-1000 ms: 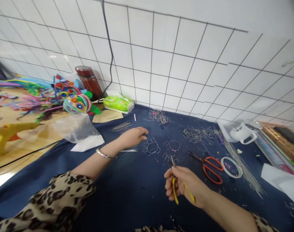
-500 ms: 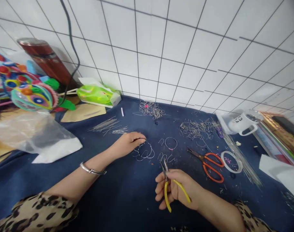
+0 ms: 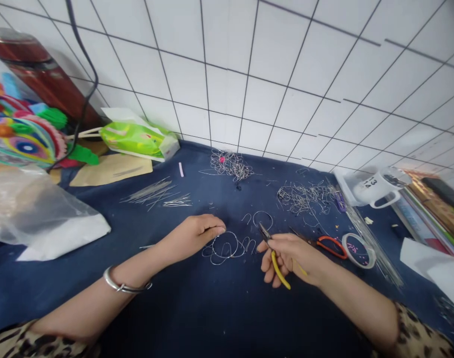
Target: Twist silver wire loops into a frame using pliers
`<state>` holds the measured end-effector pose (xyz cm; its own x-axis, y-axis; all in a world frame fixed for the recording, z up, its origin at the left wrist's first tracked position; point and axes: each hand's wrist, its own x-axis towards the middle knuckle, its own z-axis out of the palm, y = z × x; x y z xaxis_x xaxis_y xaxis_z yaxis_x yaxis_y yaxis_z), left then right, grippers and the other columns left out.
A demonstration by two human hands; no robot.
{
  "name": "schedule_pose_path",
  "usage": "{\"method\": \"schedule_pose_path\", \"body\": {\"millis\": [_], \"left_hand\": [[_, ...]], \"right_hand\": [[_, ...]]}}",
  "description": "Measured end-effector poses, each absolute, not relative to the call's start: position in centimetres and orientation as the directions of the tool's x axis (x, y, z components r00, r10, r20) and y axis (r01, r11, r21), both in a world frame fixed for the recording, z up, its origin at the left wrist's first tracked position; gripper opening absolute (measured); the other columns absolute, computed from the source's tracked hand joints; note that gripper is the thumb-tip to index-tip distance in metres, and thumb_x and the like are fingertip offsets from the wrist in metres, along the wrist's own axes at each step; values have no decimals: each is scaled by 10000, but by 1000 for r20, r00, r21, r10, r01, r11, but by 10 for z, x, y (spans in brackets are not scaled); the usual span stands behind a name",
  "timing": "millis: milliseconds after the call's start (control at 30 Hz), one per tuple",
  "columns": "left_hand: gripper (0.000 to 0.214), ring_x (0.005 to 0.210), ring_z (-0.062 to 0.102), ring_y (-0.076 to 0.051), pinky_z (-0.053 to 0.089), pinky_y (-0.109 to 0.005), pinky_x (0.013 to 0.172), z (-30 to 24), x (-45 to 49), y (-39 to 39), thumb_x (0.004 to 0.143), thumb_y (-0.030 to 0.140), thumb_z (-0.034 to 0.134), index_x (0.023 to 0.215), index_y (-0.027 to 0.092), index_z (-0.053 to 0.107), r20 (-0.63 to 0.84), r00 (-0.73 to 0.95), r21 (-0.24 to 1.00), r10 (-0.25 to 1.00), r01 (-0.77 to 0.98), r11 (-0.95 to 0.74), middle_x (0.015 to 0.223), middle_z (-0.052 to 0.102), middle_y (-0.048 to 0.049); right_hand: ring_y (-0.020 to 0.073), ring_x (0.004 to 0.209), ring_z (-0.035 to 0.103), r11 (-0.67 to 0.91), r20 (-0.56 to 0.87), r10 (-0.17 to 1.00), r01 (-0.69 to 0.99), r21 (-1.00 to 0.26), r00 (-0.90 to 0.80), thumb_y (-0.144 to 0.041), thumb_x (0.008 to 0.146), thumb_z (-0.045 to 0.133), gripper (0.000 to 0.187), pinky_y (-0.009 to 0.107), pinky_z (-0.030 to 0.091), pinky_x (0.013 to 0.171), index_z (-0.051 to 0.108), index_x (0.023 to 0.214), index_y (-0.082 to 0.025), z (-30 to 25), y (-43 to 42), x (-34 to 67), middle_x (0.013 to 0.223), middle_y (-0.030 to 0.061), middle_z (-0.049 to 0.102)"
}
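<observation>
Looped silver wire ring (image 3: 231, 256) lies on dark blue cloth (image 3: 174, 308); the left hand (image 3: 193, 234), apart from it a second ago, is now closed in a pinch on its upper edge, so the piece seems steadied. Right of that ring, the right hand (image 3: 292, 254) curls loosely round yellow-handled metal pliers (image 3: 279, 271), tips at a smaller silver wire hoop (image 3: 262, 211).

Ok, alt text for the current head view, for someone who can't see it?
A person's left hand pinches a looped wire piece over a dark blue cloth while the right hand holds yellow-handled pliers. Tangled wire lies beyond; orange-handled scissors and a dish of pink bits sit to the right.
</observation>
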<state>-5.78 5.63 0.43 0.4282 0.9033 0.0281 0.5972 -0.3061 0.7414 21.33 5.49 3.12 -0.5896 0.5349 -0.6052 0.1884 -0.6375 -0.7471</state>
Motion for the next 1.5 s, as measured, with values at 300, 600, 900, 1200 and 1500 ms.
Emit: {"method": "schedule_pose_path", "body": {"millis": [300,600,900,1200,1500], "left_hand": [[254,769,595,-149,453,-259,731,3,-55,51,901,289,404,907,203,643,61,432,706,900,619,-345,847,652,-16],[244,782,598,-152,451,-261,752,2,-54,51,900,284,413,926,211,645,52,430,694,901,634,-343,867,657,-14],[240,793,607,-153,460,-254,759,0,-54,51,891,285,426,927,213,652,49,430,697,902,632,-339,882,668,-14],[218,820,615,-158,468,-268,777,0,-54,52,875,265,449,944,213,649,27,424,720,905,620,-311,914,671,-13],[155,830,603,-156,459,-267,764,-1,-52,51,837,248,518,936,227,635,-33,427,716,904,641,-277,924,654,0]], "right_hand": [[219,658,672,-593,-751,366,484,-644,-550,-346,844,409,264,336,541,547,536,923,-128,30,99,206,726,78,655],[206,637,670,-535,-757,286,558,-634,-587,-322,845,411,259,339,551,539,557,920,-121,21,121,202,736,88,657],[99,456,552,-451,-724,422,567,-690,-546,-332,811,466,237,205,456,393,569,912,-145,21,108,202,633,7,586],[50,447,465,-221,-596,635,624,-749,-490,-375,850,396,251,155,371,394,515,782,-165,43,58,198,650,-20,533],[72,540,494,-63,-482,698,626,-777,-529,-330,892,358,217,184,381,509,518,891,-182,33,34,202,659,-27,521]]}}
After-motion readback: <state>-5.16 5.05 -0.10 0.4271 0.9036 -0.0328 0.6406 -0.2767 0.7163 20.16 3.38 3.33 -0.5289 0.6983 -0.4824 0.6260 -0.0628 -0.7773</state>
